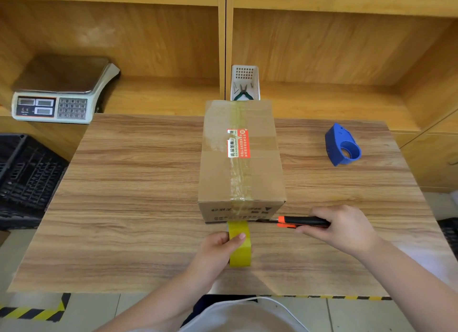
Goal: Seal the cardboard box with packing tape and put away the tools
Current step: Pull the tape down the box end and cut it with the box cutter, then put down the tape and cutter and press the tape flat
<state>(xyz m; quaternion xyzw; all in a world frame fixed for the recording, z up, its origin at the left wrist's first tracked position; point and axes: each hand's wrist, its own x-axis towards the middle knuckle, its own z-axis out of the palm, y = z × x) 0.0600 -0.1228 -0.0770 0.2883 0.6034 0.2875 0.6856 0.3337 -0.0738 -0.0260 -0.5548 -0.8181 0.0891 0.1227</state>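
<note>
A cardboard box (240, 158) stands in the middle of the wooden table (128, 183), with a strip of yellowish tape along its top and down its near face. My left hand (218, 252) grips a yellow tape roll (240, 247) just in front of the box, the tape still joined to the box. My right hand (342, 227) holds an orange and black utility knife (302, 221), its tip pointing left at the box's lower near edge, beside the tape.
A blue tape dispenser (343, 146) lies on the table at the right. Behind the box a white basket (245, 81) holds pliers. A weighing scale (62, 91) sits on the shelf at the left, a black crate (24, 173) below it.
</note>
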